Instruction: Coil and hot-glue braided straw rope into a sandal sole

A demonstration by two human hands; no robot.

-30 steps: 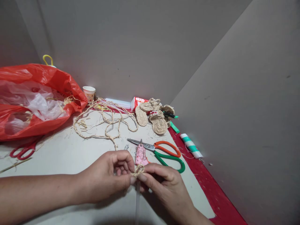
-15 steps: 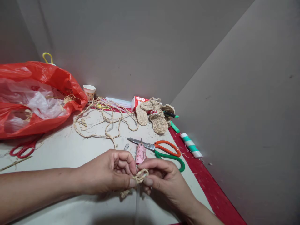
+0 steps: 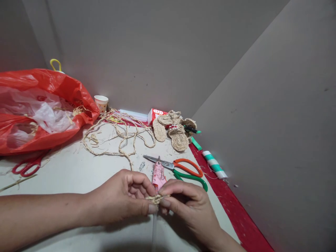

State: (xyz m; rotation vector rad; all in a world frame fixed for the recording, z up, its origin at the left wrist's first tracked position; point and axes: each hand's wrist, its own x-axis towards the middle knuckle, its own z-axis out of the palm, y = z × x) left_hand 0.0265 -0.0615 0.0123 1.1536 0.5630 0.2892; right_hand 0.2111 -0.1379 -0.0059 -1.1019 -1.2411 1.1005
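Note:
A short piece of braided straw cord [image 3: 155, 199] is pinched between both hands, low in the middle of the view. My left hand [image 3: 126, 196] grips its left end between thumb and fingers. On its right end, the thumb and forefinger of my right hand [image 3: 187, 203] press together. Just beyond the fingertips lies a pink hot glue gun [image 3: 158, 175], nozzle pointing away, with a clear glue stick [image 3: 154, 227] running back toward me under the hands. Scissors with orange and green handles [image 3: 187, 168] lie beside it, their blades behind the glue gun's nozzle.
A long straw cord [image 3: 120, 140] lies in loops at the back. Small woven straw soles [image 3: 179, 138] are piled by a red box [image 3: 154, 115]. A red plastic bag [image 3: 52, 138], red scissors [image 3: 27, 167] and a paper cup [image 3: 101, 103] stand left; a green-striped roll [image 3: 214, 164] lies right.
The straw piece was an open loop between my fingers and is now pressed flatter. Its tail below my left hand no longer shows. Both hands stay nearly in place.

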